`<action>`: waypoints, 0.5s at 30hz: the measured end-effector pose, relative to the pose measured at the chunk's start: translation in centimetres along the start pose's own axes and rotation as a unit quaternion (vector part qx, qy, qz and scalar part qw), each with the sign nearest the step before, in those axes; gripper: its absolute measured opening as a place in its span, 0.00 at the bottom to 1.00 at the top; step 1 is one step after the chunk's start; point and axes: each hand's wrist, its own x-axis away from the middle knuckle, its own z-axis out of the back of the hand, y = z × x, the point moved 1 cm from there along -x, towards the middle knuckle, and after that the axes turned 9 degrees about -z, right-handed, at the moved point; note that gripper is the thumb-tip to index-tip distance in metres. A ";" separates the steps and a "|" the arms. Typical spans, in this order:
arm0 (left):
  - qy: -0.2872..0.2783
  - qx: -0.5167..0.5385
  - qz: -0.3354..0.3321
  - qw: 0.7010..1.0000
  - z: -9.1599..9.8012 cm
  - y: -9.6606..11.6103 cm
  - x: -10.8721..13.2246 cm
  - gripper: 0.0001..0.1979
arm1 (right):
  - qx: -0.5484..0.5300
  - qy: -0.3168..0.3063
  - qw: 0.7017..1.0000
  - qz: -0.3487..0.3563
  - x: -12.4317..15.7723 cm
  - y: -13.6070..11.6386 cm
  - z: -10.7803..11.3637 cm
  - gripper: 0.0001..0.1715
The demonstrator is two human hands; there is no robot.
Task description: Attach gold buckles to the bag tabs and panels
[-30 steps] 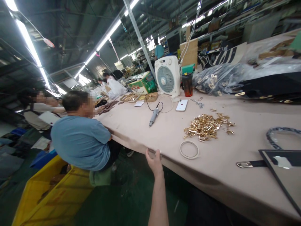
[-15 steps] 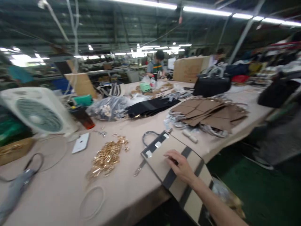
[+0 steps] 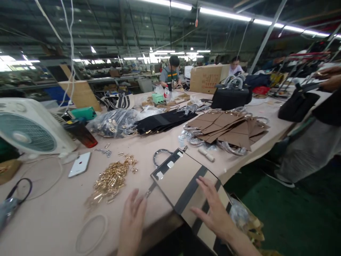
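Note:
A flat bag panel, beige with dark bands, lies over the table's front edge, its lower part hanging off. Three white patches mark its dark top strip, and a looped handle sticks out beyond. My right hand is over the panel's banded middle, thumb and fingers spread; contact is hard to judge. Left of the panel, my left hand is raised with fingers extended. Its fingertips are close to a short strap with a metal clasp, and I cannot tell whether they touch.
Gold metal fittings are heaped left of the panel. Nearby are a white phone, a fan and a pale ring. Brown panels, black pieces and a black bag sit farther back. A person stands right.
My left hand has come into view beside the strap clasp. My right hand has moved down the panel toward me and its fingers have spread. The camera view has shifted slightly right.

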 end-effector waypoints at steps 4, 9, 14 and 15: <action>-0.068 -0.045 0.009 0.997 -6.9 0.8 -3.7 0.48 | 0.122 -0.083 0.989 -0.030 1.1 -1.6 -2.9 0.70; -0.089 -0.146 -0.057 0.984 -9.2 3.5 -5.1 0.44 | 0.168 -0.115 0.977 -0.063 0.5 -1.8 -4.3 0.78; -0.085 -0.162 -0.155 0.971 -10.3 9.9 -0.6 0.40 | 0.114 -0.073 0.989 -0.060 -0.1 -1.5 -4.9 0.76; -0.098 -0.163 -0.188 0.964 -10.8 11.1 0.6 0.39 | 0.096 -0.061 0.992 -0.051 -0.1 -1.6 -4.9 0.74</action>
